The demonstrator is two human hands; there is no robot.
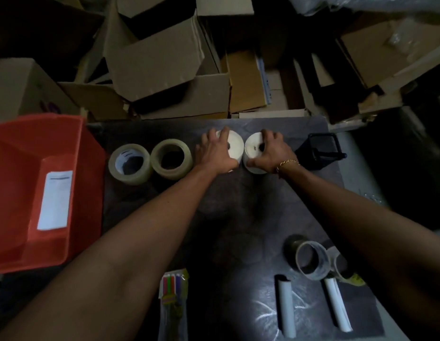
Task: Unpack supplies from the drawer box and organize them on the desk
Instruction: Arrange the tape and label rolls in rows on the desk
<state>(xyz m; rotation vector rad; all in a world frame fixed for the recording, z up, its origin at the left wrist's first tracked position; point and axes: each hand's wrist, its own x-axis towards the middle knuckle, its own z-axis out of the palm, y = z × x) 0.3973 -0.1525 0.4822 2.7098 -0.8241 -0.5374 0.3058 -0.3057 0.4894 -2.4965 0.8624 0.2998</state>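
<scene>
Left hand (217,153) and right hand (269,152) each clamped over 1 of 2 white rolls (236,143), center frame, touching; 2 tape rolls (171,158) just left; orange bin (41,188) far left.

Both arms reach forward, left grip (217,152) and right grip (269,151) palm-down, fingers curled.

A dim storeroom or stockroom, suggested by opened cardboard boxes (162,57) heaped behind a dark desk (238,217), an orange plastic bin (36,188), tape rolls (150,159) lined up
</scene>
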